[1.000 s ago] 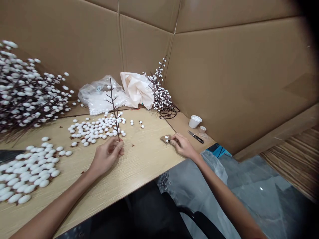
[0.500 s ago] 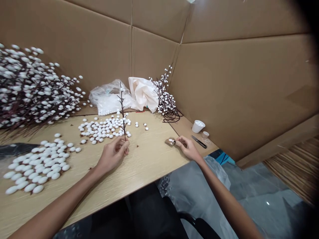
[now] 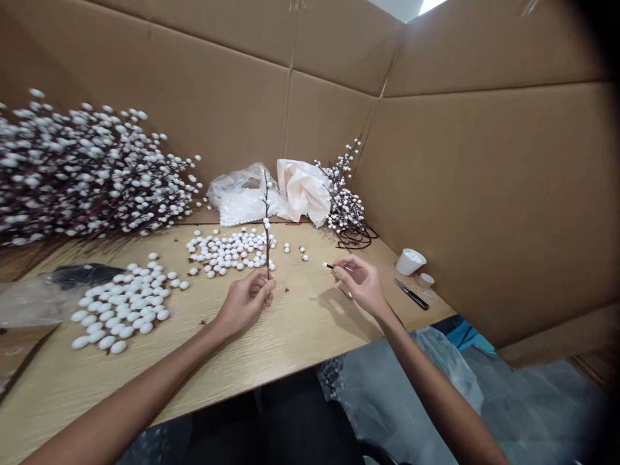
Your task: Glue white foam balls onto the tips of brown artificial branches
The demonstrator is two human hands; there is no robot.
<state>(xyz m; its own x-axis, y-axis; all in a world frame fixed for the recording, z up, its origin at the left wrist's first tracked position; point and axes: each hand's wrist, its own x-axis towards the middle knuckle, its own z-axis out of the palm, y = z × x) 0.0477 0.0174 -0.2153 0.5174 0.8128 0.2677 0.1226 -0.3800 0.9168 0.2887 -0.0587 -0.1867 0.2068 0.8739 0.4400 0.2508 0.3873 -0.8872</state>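
My left hand (image 3: 246,300) is closed around the lower end of a thin brown twig (image 3: 267,226), which stands upright with white beads near its top. My right hand (image 3: 361,283) pinches a short dark stick (image 3: 329,265) with a white bead at its tip. That tip points toward the twig, with a gap between them. Loose small white beads (image 3: 227,250) lie in a pile just beyond the twig. Larger white oval beads (image 3: 119,310) lie in a pile to the left of my left hand.
A large bundle of beaded branches (image 3: 82,174) lies at left, and a smaller bundle (image 3: 345,206) leans in the corner. A plastic bag of beads (image 3: 237,194), cream wrapping (image 3: 304,191), a white cup (image 3: 410,261) and a black-handled knife (image 3: 411,294) sit on the wooden table (image 3: 300,323) against cardboard walls (image 3: 484,194).
My right hand has lifted off the small brown piece, which no longer shows, and now raises the stick. The whole view has swung, shifting the table contents rightward in the frame.
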